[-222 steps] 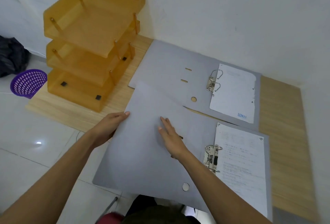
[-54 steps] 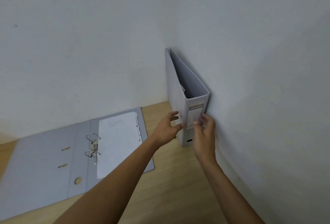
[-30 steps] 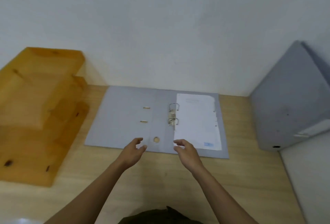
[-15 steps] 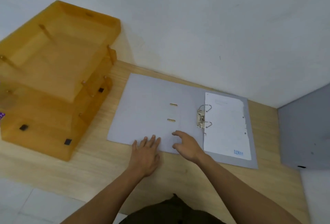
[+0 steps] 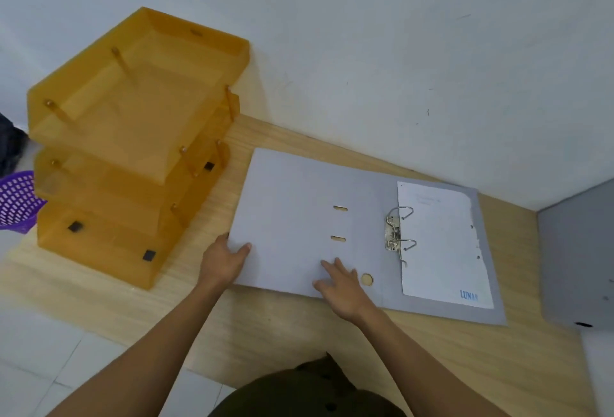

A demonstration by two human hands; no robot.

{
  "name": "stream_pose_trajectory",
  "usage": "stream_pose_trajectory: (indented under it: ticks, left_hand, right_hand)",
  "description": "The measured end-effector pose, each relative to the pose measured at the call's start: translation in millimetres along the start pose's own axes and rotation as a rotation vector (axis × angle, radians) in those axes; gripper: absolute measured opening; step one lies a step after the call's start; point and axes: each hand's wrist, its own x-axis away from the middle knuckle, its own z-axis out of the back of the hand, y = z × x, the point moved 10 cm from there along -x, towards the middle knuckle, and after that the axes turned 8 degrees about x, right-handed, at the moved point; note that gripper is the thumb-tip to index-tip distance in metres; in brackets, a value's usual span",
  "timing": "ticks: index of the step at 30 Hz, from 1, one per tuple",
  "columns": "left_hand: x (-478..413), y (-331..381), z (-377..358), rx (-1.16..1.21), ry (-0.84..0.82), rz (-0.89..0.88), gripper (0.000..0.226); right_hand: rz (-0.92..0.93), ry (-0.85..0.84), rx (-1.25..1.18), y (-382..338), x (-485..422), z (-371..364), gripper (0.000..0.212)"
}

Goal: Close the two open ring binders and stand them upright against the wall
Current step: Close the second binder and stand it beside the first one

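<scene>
A grey ring binder point(image 5: 292, 204) lies open and flat on the wooden table point(image 5: 299, 333), its metal rings point(image 5: 398, 230) at the middle and a white sheet point(image 5: 442, 244) on its right half. My left hand point(image 5: 224, 260) grips the near left corner of the binder's left cover, thumb on top. Flat on that same cover, near its front edge, rests my right hand point(image 5: 342, 285) with fingers spread. A second grey binder point(image 5: 578, 257) stands closed and upright at the far right against the side wall.
An orange three-tier letter tray point(image 5: 133, 137) stands on the table just left of the open binder. A purple basket point(image 5: 16, 200) sits on the floor at the far left. The white back wall point(image 5: 398, 51) runs right behind the binder.
My left hand has slid left from the front edge to the cover's near left corner and taken hold of it. My right hand has moved a little onto the cover.
</scene>
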Motion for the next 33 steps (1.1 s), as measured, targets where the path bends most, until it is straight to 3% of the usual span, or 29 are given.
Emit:
stream_pose_trajectory:
  ticks: [5,9,14,16,20,24,28,31,33]
  left_hand:
    - [25,45,19,0.163,-0.161,-0.158,0.049]
    - [52,88,38,0.164,-0.219,-0.265,0.052]
    - [86,158,48,0.059,-0.350,-0.488,0.033]
    - [95,176,30,0.115,-0.469,-0.505,0.034]
    - [117,194,-29,0.381,-0.680,-0.423,0.059]
    - [139,210,-102,0.503,-0.791,-0.406,0.059]
    - [135,195,-171,0.270,-0.774,-0.403,0.053]
    - [124,163,-207,-0.054,-0.731,-0.419,0.062]
    - [111,146,-213,-0.128,-0.680,-0.365,0.067]
  right_hand:
    - [0.064,0.055,-0.133,-34,9,5,0.069]
    - [0.183,0.104,-0.244,-81,18,34,0.069]
    - [0.292,0.148,-0.525,-126,32,80,0.057]
    - [0.286,0.151,-0.662,-131,37,98,0.052]
    - [0.326,0.211,-0.767,-129,54,144,0.050]
    - [0.289,0.341,-0.799,-93,71,197,0.059]
    - [0.157,0.554,-0.620,-36,86,240,0.089]
    - [0.104,0.682,-0.423,5,111,250,0.095]
    - [0.061,0.715,-0.385,38,122,244,0.095]
